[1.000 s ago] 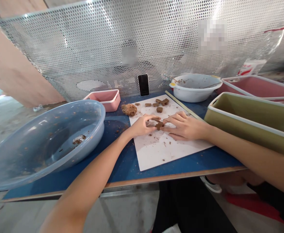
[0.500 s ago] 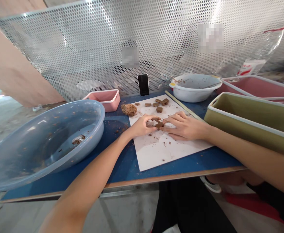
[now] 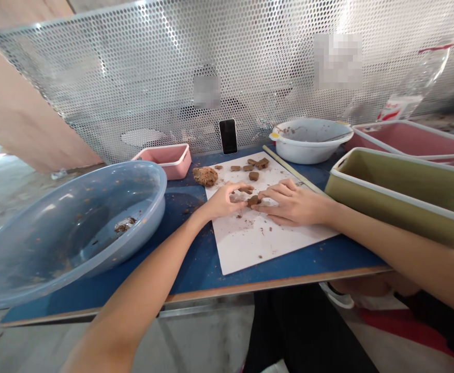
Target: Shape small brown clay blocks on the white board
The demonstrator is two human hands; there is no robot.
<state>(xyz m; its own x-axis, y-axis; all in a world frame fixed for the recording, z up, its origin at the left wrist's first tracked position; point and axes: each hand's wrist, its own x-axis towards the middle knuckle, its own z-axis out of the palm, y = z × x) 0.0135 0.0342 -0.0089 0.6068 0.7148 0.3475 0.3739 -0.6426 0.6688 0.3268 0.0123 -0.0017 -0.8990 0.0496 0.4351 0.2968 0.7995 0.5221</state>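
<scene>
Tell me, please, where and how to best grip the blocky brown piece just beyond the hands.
Probably pinch the brown piece by its left and right sides, coming from above: it is blocky, lies on the white board and sits apart from the other pieces.

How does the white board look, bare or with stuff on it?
Not bare: the white board carries brown pieces toward its far edge, scattered crumbs, and a brown lump between left hand and right hand.

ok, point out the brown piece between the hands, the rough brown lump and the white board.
Brown piece [image 3: 253, 200]: head view, upper surface.
Rough brown lump [image 3: 205, 176]: head view, middle of visible side.
White board [image 3: 246, 248]: head view, bare near part.
</scene>
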